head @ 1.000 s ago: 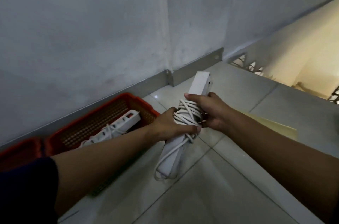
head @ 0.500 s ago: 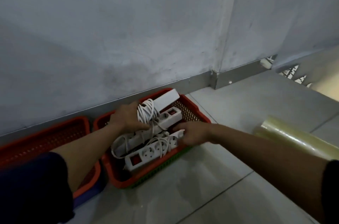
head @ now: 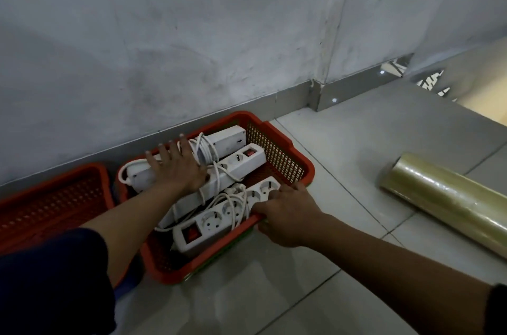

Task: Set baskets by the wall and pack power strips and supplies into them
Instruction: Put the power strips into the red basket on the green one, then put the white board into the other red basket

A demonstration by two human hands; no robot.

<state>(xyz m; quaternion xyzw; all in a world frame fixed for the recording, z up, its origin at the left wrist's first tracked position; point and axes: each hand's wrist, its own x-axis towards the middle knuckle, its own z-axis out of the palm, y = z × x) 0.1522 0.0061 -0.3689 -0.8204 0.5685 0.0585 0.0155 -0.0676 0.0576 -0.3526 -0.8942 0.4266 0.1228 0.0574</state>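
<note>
A red plastic basket [head: 285, 153] stands on the floor against the wall, holding three white power strips with wound cords. My left hand [head: 177, 167] lies flat with spread fingers on the rearmost strip [head: 227, 139] and its cord bundle. The middle strip [head: 244, 160] has a red switch at its far end. The front strip [head: 211, 220] lies along the near rim. My right hand [head: 285, 212] rests on the basket's near right rim, fingers curled over the edge beside that strip's end. A second red basket [head: 55, 197] sits to the left, also by the wall.
A roll of clear plastic wrap [head: 450, 197] lies on the grey floor tiles to the right. A metal skirting [head: 290, 95] runs along the wall base and turns a corner. Stairs with a railing drop away at the far right [head: 480, 98].
The wrapped power strip went from both hands above the floor into the basket at the back. My left hand opened flat on it; my right hand moved to the basket's near rim.
</note>
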